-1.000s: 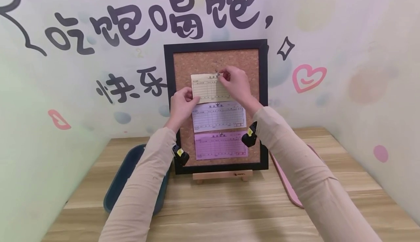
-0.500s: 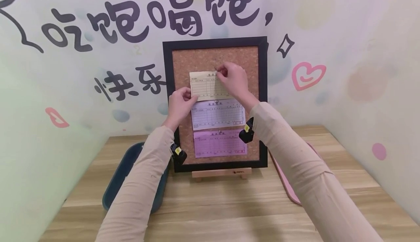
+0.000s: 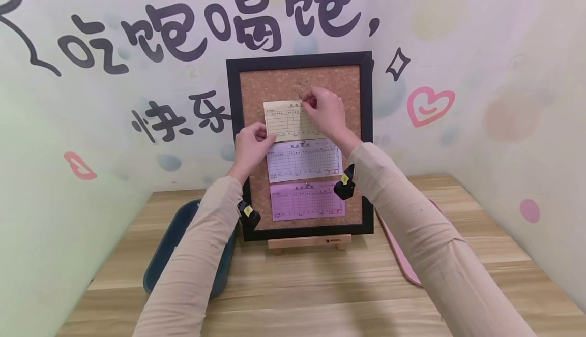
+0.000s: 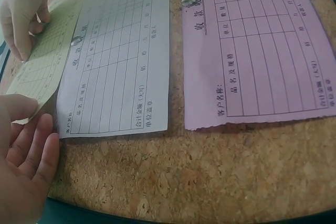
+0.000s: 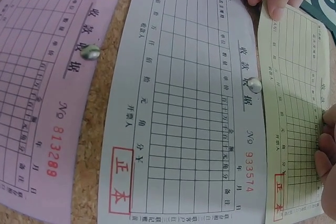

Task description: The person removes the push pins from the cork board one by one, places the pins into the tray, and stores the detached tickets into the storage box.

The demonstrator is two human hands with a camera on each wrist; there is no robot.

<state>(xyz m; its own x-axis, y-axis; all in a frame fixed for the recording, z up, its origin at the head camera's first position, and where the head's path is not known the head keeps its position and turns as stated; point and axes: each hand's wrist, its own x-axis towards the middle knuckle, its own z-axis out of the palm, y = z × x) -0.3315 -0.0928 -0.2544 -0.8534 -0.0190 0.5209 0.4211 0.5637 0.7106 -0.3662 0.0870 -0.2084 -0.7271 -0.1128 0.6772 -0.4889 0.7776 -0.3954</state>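
Observation:
A yellow receipt slip (image 3: 283, 119) lies against the upper part of a black-framed corkboard (image 3: 299, 79). My left hand (image 3: 250, 146) pinches its lower left corner, thumb (image 4: 21, 107) in front and fingers behind. At the slip's top edge my right hand (image 3: 327, 113) pinches a small silver thumbtack, mostly hidden by the fingertips. Below hang a white receipt slip (image 5: 184, 77) and a pink receipt slip (image 4: 252, 51), each with a silver thumbtack at its top edge. In the left wrist view the yellow slip's lower edge bows away from the cork.
The corkboard stands on a small wooden easel (image 3: 309, 242) on a wood-grain table (image 3: 293, 291). A dark blue tray (image 3: 155, 271) is at the left, partly behind the left sleeve. A pink tray (image 3: 403, 261) is behind the right sleeve. A wall with lettering rises behind.
My right fingers have shifted slightly over the thumbtack, which showed at the fingertips a second ago and is now mostly covered. The left hand keeps its hold on the corner. The head view has shifted slightly.

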